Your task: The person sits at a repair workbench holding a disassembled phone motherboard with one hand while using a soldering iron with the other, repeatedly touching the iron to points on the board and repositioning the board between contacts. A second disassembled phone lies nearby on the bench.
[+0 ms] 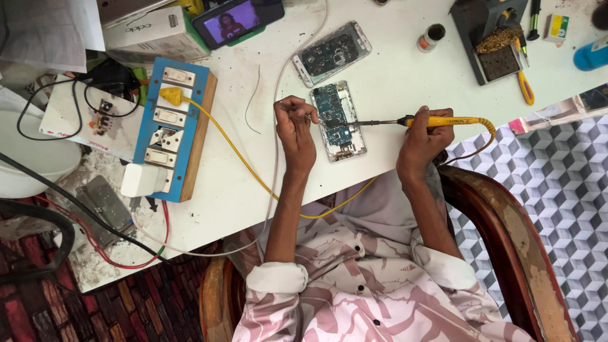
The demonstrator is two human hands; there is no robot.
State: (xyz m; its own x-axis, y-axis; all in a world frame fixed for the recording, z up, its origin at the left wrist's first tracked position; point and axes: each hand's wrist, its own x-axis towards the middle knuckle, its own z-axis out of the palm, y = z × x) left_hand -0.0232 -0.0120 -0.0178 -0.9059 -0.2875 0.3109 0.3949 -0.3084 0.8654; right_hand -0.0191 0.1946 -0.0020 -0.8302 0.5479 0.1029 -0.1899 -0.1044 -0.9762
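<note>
Frame centre: opened phone (339,121) with bare circuit board flat on white table (392,82). Right hand (423,139) grips yellow-handled soldering iron (411,121), tip on the board. Left hand (294,126) at the phone's left edge, pinching something thin, too small to tell. Second opened phone (331,52) just above. Blue switch board (170,130) with yellow plug at left; soldering stand (491,38) upper right.

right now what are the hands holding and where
Right hand grips the soldering iron by its yellow handle. Left hand pinches something thin at the phone board; too small to tell.
</note>
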